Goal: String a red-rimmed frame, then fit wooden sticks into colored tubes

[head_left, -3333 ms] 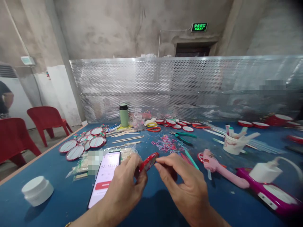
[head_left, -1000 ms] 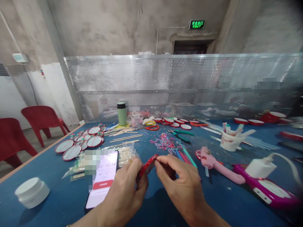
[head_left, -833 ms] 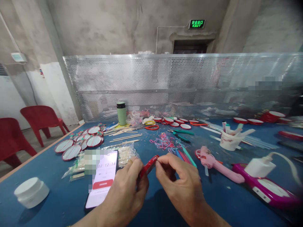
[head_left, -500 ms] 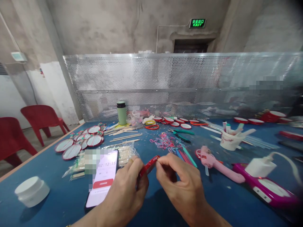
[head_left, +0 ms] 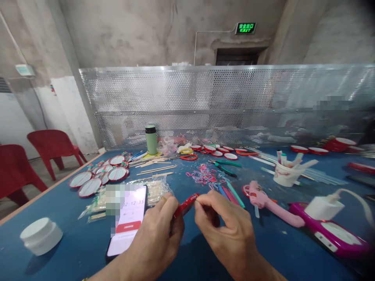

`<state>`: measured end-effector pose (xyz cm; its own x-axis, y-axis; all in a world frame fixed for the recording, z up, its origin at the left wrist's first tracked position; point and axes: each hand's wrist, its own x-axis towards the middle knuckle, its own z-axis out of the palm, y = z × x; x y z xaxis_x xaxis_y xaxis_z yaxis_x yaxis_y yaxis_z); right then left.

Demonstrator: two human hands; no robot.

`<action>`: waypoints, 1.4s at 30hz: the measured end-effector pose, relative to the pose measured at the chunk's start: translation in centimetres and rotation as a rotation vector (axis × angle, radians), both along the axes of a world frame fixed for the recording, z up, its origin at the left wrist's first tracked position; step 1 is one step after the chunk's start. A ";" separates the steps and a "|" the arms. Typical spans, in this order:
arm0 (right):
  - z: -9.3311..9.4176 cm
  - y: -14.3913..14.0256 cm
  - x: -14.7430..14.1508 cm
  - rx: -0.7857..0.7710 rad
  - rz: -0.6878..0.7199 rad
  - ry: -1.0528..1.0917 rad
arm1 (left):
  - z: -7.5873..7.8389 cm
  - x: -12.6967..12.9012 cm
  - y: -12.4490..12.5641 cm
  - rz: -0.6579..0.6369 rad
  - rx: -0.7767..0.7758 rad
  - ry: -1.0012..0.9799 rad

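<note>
Over the blue table (head_left: pixel 73 246) my left hand (head_left: pixel 155 240) grips a small round red-rimmed mirror (head_left: pixel 185 204), held edge-on and tilted. My right hand (head_left: pixel 227 232) pinches the mirror's upper rim between thumb and forefinger. Whatever sits under those fingertips is too small to make out. A phone (head_left: pixel 129 218) with a lit timer screen lies flat just left of my left hand.
A white jar (head_left: pixel 41 236) stands near left. Finished red mirrors (head_left: pixel 98 177) lie far left, wooden sticks (head_left: pixel 155 169) and a green flask (head_left: pixel 151 139) behind. Rubber bands (head_left: pixel 203 175), pliers (head_left: pixel 225 167), a pink glue gun (head_left: pixel 271 203), a cup (head_left: pixel 287 173) and a magenta power strip (head_left: pixel 336 234) lie right.
Both hands stay on the mirror and barely move. My right fingertips have slid slightly along its upper rim. The phone's timer has advanced. The view shifted a little.
</note>
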<state>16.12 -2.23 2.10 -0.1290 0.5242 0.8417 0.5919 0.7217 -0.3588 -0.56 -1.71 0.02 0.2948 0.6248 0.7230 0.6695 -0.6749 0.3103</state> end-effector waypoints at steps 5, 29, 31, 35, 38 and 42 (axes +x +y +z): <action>0.1 -0.2 0.1 0.007 0.010 -0.016 | -0.2 -0.1 0.0 -0.016 -0.013 0.010; 0.0 0.0 0.2 0.015 -0.018 -0.070 | 1.1 -0.2 0.0 -0.103 -0.385 -0.199; 0.4 -0.1 0.4 0.000 -0.022 -0.056 | 1.9 -0.1 0.2 -0.183 -0.654 -0.343; 0.9 0.2 1.0 -0.030 -0.066 0.023 | 3.1 -0.2 0.4 -0.372 -0.985 -0.580; 1.2 0.6 1.5 -0.078 -0.098 0.074 | 3.3 -0.2 0.5 -0.421 -1.038 -0.636; 1.5 0.9 1.8 -0.282 0.016 0.095 | 3.4 -0.2 0.7 -0.420 -1.017 -0.653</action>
<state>17.92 -1.29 3.56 -0.0671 0.7378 0.6716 0.5354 0.5946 -0.5998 -0.80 -1.01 3.38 0.3756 0.9247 0.0616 -0.0081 -0.0632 0.9980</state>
